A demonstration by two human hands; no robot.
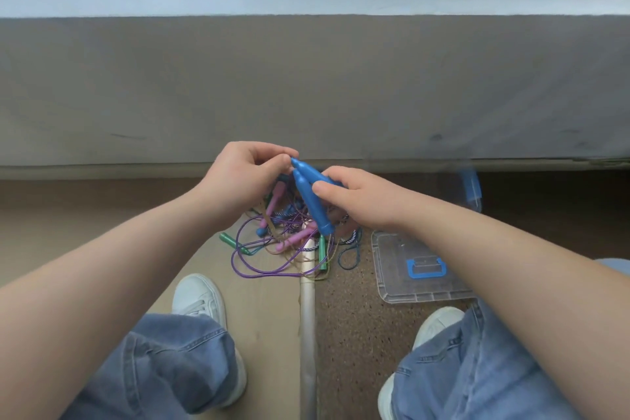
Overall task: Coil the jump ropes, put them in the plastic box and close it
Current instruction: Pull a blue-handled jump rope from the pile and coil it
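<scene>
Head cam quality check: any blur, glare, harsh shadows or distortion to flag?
Head view: the light is soft and even, with no hard shadows and no glare, even on the clear lid. Head view: the blue handles, left hand and right hand are sharp, but a blue object at right is smeared. Head view: the top of the frame is soft, and there is wide-angle stretch near the edges.

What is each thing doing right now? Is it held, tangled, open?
Blue handles: held side by side in the air.
Left hand: pinches the handles' tips.
Right hand: grips the handles.
Ropes: tangled in a pile, not coiled.
Lid: off, lying flat.
</scene>
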